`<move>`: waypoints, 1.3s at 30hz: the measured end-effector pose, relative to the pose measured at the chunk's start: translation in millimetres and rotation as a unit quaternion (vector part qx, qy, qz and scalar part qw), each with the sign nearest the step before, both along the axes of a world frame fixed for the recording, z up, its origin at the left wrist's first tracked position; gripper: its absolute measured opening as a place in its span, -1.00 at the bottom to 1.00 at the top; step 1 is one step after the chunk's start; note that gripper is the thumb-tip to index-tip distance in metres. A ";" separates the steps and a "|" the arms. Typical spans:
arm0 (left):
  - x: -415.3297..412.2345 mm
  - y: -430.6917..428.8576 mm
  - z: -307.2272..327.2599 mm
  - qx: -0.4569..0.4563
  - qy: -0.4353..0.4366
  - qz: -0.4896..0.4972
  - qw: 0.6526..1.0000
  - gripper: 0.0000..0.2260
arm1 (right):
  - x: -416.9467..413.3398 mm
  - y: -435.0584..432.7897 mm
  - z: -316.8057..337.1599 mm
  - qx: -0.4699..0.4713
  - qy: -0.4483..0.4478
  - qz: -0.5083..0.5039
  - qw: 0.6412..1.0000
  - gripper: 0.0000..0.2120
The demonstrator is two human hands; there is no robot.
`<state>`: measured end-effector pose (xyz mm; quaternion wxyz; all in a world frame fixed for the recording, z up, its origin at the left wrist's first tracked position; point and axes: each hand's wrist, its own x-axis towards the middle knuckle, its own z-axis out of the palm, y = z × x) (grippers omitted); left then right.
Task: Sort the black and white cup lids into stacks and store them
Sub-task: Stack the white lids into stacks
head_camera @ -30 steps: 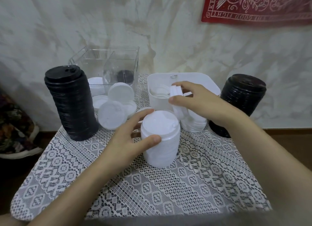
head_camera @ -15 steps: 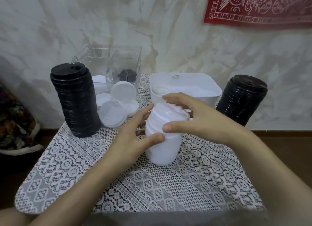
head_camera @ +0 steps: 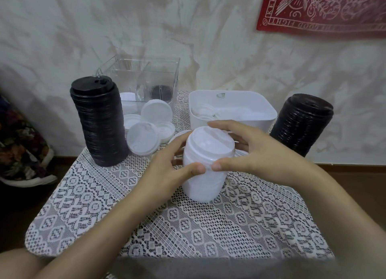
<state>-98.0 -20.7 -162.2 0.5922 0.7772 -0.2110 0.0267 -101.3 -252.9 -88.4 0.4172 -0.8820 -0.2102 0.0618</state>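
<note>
Mottled plaster is filling the background, with a red printed banner point(head_camera: 323, 7) hanging at the upper right. Below it, a small worktop is wearing a white lace cloth point(head_camera: 188, 226).

Near the middle of the worktop, a stack of white lids point(head_camera: 203, 188) is standing upright on the lace. Both hands are closing round its upper part. The left hand point(head_camera: 167, 170) is wrapping the near-left side, its fingers point(head_camera: 177, 146) curling behind the stack and its thumb pressing the front. The right hand point(head_camera: 257, 153) is reaching in from the right, its fingers point(head_camera: 219, 124) arching over the far rim of the top lid point(head_camera: 211, 143) while its thumb is pressing the front rim. The two thumb tips are almost meeting.

A tall stack of black lids point(head_camera: 100, 124) is standing at the left edge, and a second black stack point(head_camera: 300, 124) is standing at the right, just beside a white bin point(head_camera: 261, 123). More white lids are lying loose in that bin.

Loose white lids point(head_camera: 142, 141) are lying and leaning between the tall black stack and a clear divided organizer point(head_camera: 146, 78) at the back. Something dark and ribbed is sitting in the organizer's right compartment; I cannot tell what it is.

Floral fabric point(head_camera: 23, 153) is lying on the floor at the far left.
</note>
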 end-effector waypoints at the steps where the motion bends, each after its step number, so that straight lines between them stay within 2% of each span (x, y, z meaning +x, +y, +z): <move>1: 0.0 0.1 0.2 0.002 0.001 0.000 1.000 -0.32 | -0.4 0.9 -0.1 -0.002 -0.002 -0.002 1.000 -0.22; 7: -1.3 1.3 1.3 0.008 0.018 -0.015 1.000 -0.15 | 2.2 0.4 -4.0 -0.025 -0.017 -0.004 1.000 -0.21; 11: -1.5 1.1 3.0 0.014 0.017 -0.024 0.999 -0.26 | 2.7 -1.3 -5.2 -0.028 -0.003 0.001 1.000 -0.18; 16: -2.5 2.3 3.9 0.004 0.026 -0.047 0.999 -0.36 | -0.8 -2.4 -3.4 0.013 0.016 -0.003 1.000 -0.35; 23: -2.1 2.5 2.5 0.006 0.019 -0.046 0.999 -0.38 | 0.1 -3.7 -3.5 0.060 0.011 -0.016 0.998 -0.38; 27: -2.4 1.8 2.4 0.001 0.022 -0.040 0.999 -0.40 | 0.8 -3.6 -5.2 0.072 0.023 -0.007 0.997 -0.33; 32: -0.8 1.4 1.1 -0.004 0.021 -0.037 0.999 -0.40 | 0.9 -3.4 -7.5 0.057 0.020 0.004 0.998 -0.38; 36: 0.7 1.6 -1.3 -0.011 0.024 -0.035 0.999 -0.30 | 0.7 -1.6 -8.2 0.031 -0.001 0.011 0.999 -0.38; 39: 0.6 0.9 -1.0 -0.014 0.024 -0.033 0.999 -0.31 | 2.0 -2.2 -8.8 0.024 -0.001 0.015 1.000 -0.39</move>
